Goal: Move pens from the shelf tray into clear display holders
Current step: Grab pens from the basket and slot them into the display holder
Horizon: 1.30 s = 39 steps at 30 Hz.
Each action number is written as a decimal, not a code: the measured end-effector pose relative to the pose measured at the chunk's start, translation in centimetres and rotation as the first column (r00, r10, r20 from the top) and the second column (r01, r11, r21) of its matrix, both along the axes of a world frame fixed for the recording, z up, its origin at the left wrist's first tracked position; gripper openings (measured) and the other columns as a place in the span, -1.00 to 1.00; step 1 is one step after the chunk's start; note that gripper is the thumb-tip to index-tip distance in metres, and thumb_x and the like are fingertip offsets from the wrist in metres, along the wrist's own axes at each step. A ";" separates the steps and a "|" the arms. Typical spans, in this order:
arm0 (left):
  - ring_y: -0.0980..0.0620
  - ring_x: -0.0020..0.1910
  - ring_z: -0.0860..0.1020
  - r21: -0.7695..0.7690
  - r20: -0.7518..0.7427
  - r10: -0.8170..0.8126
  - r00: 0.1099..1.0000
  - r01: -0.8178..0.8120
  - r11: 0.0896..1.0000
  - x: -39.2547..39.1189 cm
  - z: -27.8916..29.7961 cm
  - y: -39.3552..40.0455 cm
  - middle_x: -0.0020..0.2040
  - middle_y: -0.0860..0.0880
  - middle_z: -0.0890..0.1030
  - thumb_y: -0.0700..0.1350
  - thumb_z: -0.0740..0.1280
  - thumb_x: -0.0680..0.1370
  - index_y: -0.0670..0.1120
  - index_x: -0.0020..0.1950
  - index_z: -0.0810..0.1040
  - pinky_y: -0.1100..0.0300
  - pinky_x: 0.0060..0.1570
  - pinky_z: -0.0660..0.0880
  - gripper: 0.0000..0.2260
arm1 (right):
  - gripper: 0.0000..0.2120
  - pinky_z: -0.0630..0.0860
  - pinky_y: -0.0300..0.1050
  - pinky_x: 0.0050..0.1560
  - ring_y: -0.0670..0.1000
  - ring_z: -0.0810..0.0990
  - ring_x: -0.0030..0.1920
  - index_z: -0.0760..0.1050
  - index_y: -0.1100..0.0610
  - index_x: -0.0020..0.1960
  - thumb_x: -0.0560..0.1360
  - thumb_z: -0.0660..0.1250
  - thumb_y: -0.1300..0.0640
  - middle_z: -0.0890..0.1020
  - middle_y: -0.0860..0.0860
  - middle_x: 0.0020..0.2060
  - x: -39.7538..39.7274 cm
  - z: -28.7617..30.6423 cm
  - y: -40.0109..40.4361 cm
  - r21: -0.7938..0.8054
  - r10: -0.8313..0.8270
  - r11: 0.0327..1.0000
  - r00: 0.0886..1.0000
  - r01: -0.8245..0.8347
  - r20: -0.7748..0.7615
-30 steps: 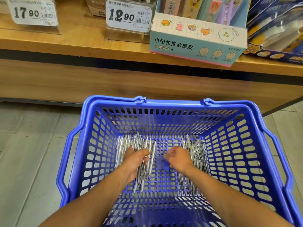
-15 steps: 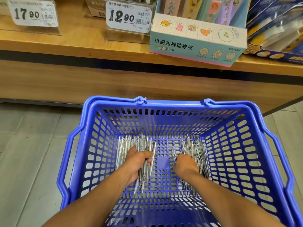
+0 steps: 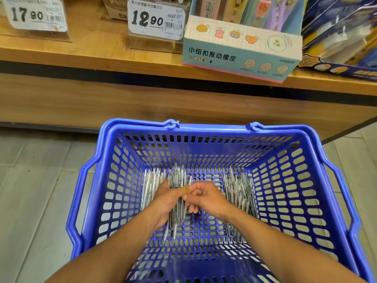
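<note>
— What do we have in our left hand (image 3: 163,205)?

— A bundle of pens (image 3: 177,198), silver and clear. Our fingers are wrapped tight round the middle of it; the tops stick out beyond the grip, toward the basket's far wall, and the tips hang out below it, toward us.

— And our right hand (image 3: 206,199)?

— It sits just right of that grip, touching the bundle. The fingers are curled in, the thumb, with a tan plaster on it, pressed against the pens. Whether it pinches a pen of its own we cannot tell.

— Where are the other pens?

— All in the blue basket (image 3: 295,180). One loose heap (image 3: 237,193) lies on the floor of it to the right of our right hand; a smaller row (image 3: 151,180) lies just left of the grip, partly under the left hand.

— Beyond the grip?

— The wooden shelf (image 3: 91,52), with two price tags (image 3: 157,20) and an eraser box (image 3: 240,52).
</note>
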<state>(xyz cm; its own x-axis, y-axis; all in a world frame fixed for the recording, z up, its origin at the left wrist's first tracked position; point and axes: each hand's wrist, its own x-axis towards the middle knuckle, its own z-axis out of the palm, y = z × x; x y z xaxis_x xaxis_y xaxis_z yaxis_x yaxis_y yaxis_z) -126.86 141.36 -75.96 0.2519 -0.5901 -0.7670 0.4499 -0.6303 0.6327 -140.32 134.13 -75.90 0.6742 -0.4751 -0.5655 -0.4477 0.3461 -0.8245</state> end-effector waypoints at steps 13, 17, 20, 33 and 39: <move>-0.24 0.38 0.46 0.079 0.011 0.037 0.999 -0.038 0.996 0.2 -0.9 -0.1 0.44 -0.23 0.43 -0.19 0.47 0.47 -0.12 0.55 0.20 -0.21 0.37 0.38 -0.28 | -0.50 0.61 -0.12 -0.07 0.09 0.63 0.03 0.23 0.30 0.43 0.54 0.28 0.32 0.61 0.13 0.06 -4.0 -4.2 -0.8 -0.328 -0.065 0.782 0.455 -0.529 -0.888; -0.06 0.05 0.63 0.095 0.025 0.024 0.999 -0.027 0.995 0.2 -1.0 -0.1 0.35 -0.22 0.52 -0.20 0.46 0.49 -0.13 0.55 0.21 -0.09 0.14 0.58 -0.30 | -0.48 0.61 -0.15 -0.11 0.08 0.63 -0.05 0.21 0.27 0.41 0.51 0.31 0.36 0.60 0.12 -0.01 -3.6 -4.7 -0.7 -0.331 -0.080 0.803 0.462 -0.496 -0.884; 0.00 0.07 0.61 0.096 0.043 0.018 0.999 -0.022 0.995 0.1 -0.7 -0.1 0.31 -0.19 0.55 -0.18 0.47 0.49 -0.10 0.57 0.17 0.13 -0.03 0.60 -0.27 | -0.57 0.63 -0.11 -0.12 0.06 0.64 -0.10 0.31 0.26 0.35 0.52 0.33 0.24 0.60 0.08 -0.07 -3.5 -4.4 -1.1 -0.354 -0.079 0.845 0.561 -0.400 -0.824; -0.15 0.49 0.28 0.061 0.002 -0.026 1.000 0.026 0.998 0.3 0.0 -0.5 0.57 -0.19 0.21 0.01 0.58 0.34 -0.08 0.62 -0.06 0.00 0.35 0.30 0.07 | -0.86 0.62 -0.19 -0.14 0.07 0.68 -0.20 0.53 0.27 0.09 0.54 0.30 0.34 0.67 0.17 -0.20 0.1 0.2 -2.1 0.398 -0.230 0.891 0.973 0.217 -0.015; -0.16 0.42 0.40 0.097 0.027 -0.080 0.996 0.078 0.992 0.4 -0.6 -0.4 0.50 -0.19 0.36 -0.10 0.58 0.36 -0.08 0.60 0.06 -0.10 0.44 0.31 -0.04 | -0.67 0.61 -0.10 0.03 0.05 0.68 -0.05 0.44 0.21 0.28 0.57 0.34 0.10 0.62 0.16 0.13 1.8 0.6 -3.9 0.175 -0.297 0.930 0.941 0.323 -0.159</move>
